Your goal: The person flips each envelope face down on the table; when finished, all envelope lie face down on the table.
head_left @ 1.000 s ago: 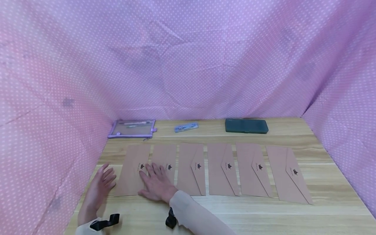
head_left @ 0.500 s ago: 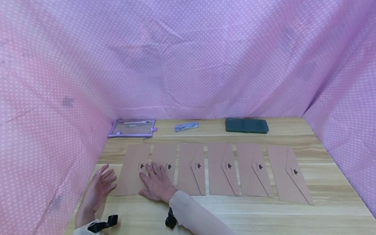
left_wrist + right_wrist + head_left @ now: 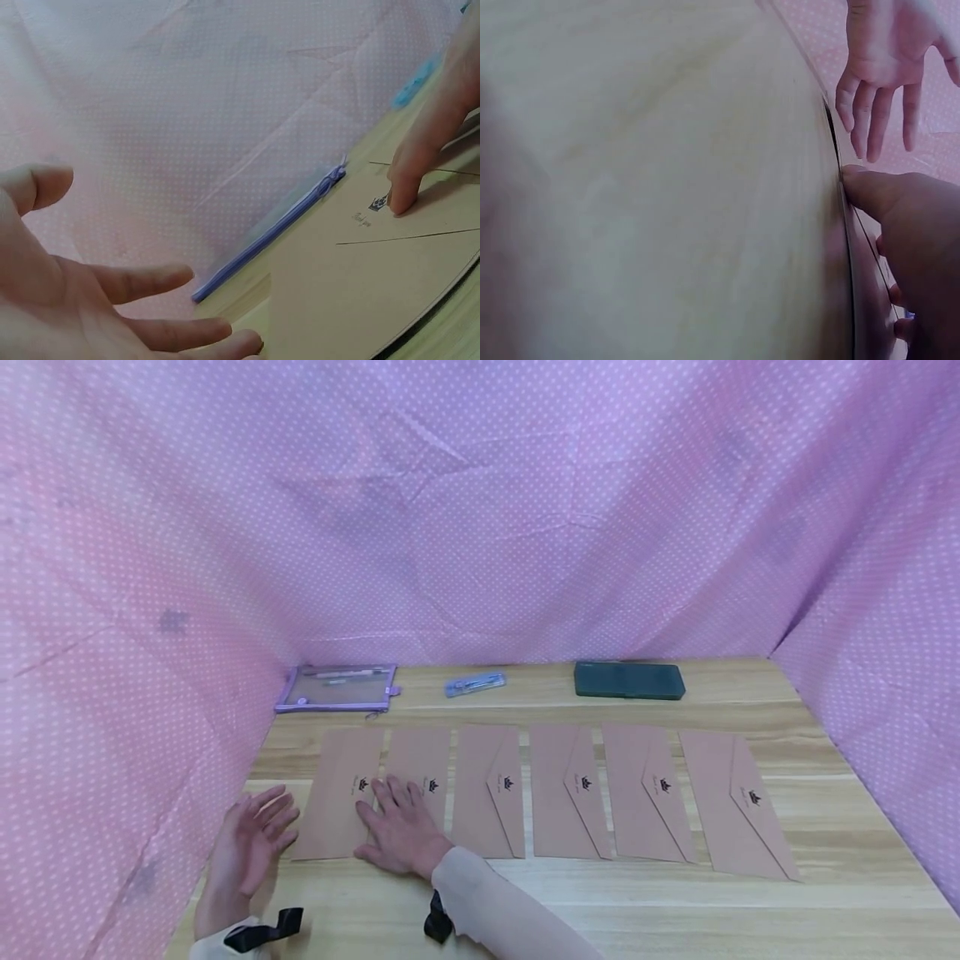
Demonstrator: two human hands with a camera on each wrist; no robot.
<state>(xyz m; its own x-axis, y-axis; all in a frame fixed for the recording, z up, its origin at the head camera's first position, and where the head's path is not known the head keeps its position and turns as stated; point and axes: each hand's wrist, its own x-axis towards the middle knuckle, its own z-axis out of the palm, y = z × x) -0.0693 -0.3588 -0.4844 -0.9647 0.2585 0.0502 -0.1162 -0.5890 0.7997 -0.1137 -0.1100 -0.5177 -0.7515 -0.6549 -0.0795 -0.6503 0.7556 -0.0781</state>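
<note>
Several brown paper envelopes lie side by side in a row across the head view, each printed with a small black crown. My right hand (image 3: 405, 831) rests palm down with spread fingers across the leftmost envelope (image 3: 330, 818) and the second envelope (image 3: 420, 747), covering part of both. In the left wrist view, a right-hand finger presses beside the printed crown (image 3: 378, 202). To the left of the row, my left hand (image 3: 251, 843) hovers with loosely spread fingers, palm facing the envelopes, and holds nothing. It also appears beyond the right thumb in the right wrist view.
Along the back of the wooden table (image 3: 675, 918) lie a purple-edged mesh pouch (image 3: 341, 693) with pens inside, a small blue packet (image 3: 476, 684) and a dark green case (image 3: 629, 681). The other envelopes, such as the rightmost one (image 3: 712, 810), extend rightward. Pink dotted cloth (image 3: 487, 527) encloses the table.
My left hand has shifted slightly and turned its palm further upward. The right hand and the envelopes stay in place.
</note>
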